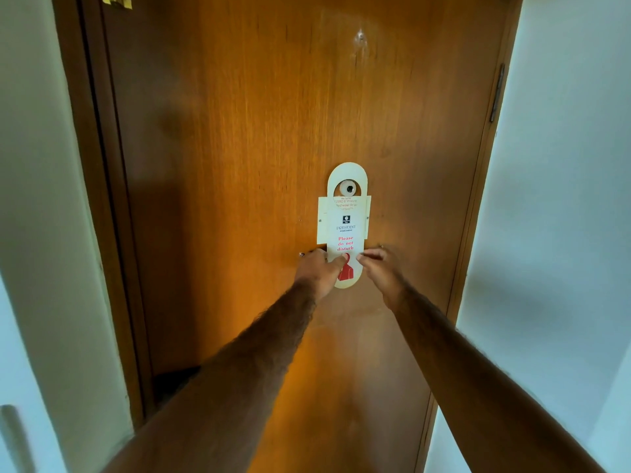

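Two bare forearms run up from the lower edge of the frame and converge just below centre.

Left hand (319, 268): thumb laid across the lower end of the door hanger (346, 230), over the red print, with the fingers curled at its left edge. It pinches the card.

Right hand (380, 271): fingers bent, tips at the hanger's right edge. Whether they pinch the card or only touch it cannot be told.

Hanger: a cream card reading "Please do not disturb". It sits centre frame, upright and flat against the door (239, 131). Its top cut-out is looped over a small round peg (348, 188). A squarer cream card (323, 230) lies behind it, sticking out on both sides.

Step in hand, as I judge it: settling or straightening the hanger on its peg, or starting to take it off. The frame does not decide which. Either way the next move wants a light grip, because the card is thin and will bend or tear at the cut-out. To lift it off, the loop must go up and outward to clear the peg. To leave it, both hands simply let go.

Beyond: varnished orange-brown wood with a shiny spot (361, 38) high on the door. There is a dark hinge (496, 93) at the right edge and a brass fitting (117, 0) at the upper left. A dark door frame (88, 165) stands on the left. Pale walls close in on both sides, left (30, 165) and right (563, 165), so the passage is narrow.
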Available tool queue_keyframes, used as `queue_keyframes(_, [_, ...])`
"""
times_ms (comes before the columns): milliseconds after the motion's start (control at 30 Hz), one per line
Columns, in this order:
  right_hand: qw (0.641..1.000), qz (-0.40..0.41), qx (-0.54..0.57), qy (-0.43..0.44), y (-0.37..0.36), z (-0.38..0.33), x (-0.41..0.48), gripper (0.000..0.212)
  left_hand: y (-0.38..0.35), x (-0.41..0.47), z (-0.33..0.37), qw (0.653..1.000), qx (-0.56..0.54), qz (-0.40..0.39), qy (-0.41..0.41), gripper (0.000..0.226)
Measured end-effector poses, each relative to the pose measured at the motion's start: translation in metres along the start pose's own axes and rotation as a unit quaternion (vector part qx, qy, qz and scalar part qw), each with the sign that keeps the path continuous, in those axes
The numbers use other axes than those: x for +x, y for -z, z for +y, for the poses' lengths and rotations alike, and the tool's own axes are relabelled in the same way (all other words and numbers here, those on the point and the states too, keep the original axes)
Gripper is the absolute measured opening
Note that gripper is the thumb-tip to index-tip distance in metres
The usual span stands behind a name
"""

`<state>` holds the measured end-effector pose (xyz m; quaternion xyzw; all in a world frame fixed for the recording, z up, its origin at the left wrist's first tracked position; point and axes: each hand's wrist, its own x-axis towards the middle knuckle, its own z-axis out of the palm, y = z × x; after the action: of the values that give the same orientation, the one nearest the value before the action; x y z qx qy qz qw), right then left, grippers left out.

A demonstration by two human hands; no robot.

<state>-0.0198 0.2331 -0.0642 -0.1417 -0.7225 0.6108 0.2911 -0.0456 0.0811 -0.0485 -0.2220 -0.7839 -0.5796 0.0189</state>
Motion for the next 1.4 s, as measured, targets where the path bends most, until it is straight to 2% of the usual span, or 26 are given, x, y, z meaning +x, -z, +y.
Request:
queue_keyframes(200, [0.994, 0.058, -0.083, 0.05, 0.007, -0.02, -0.004, 0.027, 0.012, 0.001, 0.009, 0.998, -0.061, 0.006, 0.008, 0.055])
queue_keyframes(367, [0.992, 0.064, -0.085, 0.065, 0.012, -0.033, -0.01, 0.024, 0.028, -0.002, 0.017, 0.998, -0.061, 0.011, 0.0, 0.044])
queue_keyframes(533, [0.996, 0.002, -0.062, 0.065, 0.006, -0.047, -0.027, 0.025, 0.051, -0.008, 0.021, 0.997, -0.023, 0.069, -0.013, 0.027])
queue_keyframes(667, [0.997, -0.037, -0.04, 0.06, -0.01, -0.052, -0.043, 0.025, 0.074, -0.015, 0.018, 0.994, -0.052, 0.1, -0.007, 0.021])
queue_keyframes(833, [0.995, -0.081, -0.025, 0.057, -0.038, -0.046, -0.066, 0.017, 0.104, -0.033, 0.005, 0.992, -0.079, 0.093, -0.009, 0.027])
queue_keyframes(933, [0.991, -0.112, -0.026, 0.064, -0.059, -0.044, -0.079, 0.008, 0.125, -0.048, -0.006, 0.99, -0.08, 0.113, -0.013, 0.03])
queue_keyframes(1067, [0.988, -0.129, -0.04, 0.076, -0.094, -0.044, -0.098, 0.008, 0.153, -0.067, -0.024, 0.985, -0.089, 0.147, 0.013, 0.032])
queue_keyframes(1133, [0.984, -0.151, -0.063, 0.077, -0.11, -0.038, -0.109, 0.014, 0.168, -0.076, -0.035, 0.982, -0.074, 0.169, 0.029, 0.031])
queue_keyframes(1233, [0.955, -0.218, -0.179, 0.089, -0.131, -0.015, -0.128, 0.032, 0.185, -0.088, -0.058, 0.978, -0.04, 0.197, 0.052, 0.029])
queue_keyframes(1400, [0.915, -0.288, -0.276, 0.056, -0.161, 0.048, -0.158, 0.037, 0.199, -0.103, -0.097, 0.972, 0.013, 0.21, 0.104, 0.036])
